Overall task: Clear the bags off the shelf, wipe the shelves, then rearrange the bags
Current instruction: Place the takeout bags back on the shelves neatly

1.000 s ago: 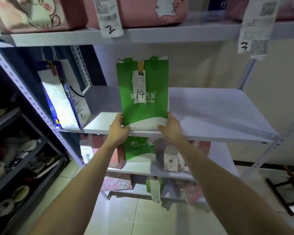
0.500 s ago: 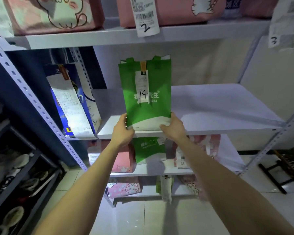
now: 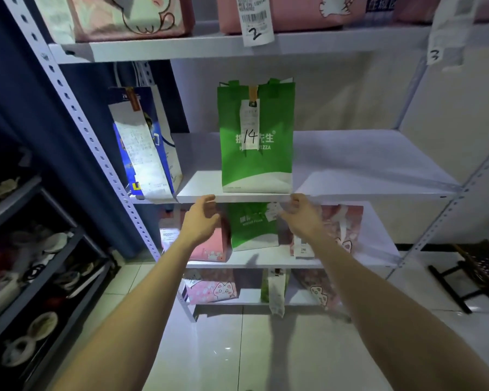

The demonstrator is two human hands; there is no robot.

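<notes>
Green bag [image 3: 256,153]: matt non-woven cloth, paper tag [image 3: 250,124] attached. Shelf [image 3: 364,162]: smooth painted metal with perforated uprights. Floor [image 3: 266,348]: glossy tile, reflecting light.

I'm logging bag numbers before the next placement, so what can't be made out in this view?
Head view only:
- Tall green fabric bag: its white receipt tag covers the middle of the printed logo; only "14" reads.
- Lower green bag: top hidden by the white metal shelf.
- Pink cartoon bags on top: cut off by the frame's upper edge.
- Blue-and-white paper bag: receipt print too small.
</notes>
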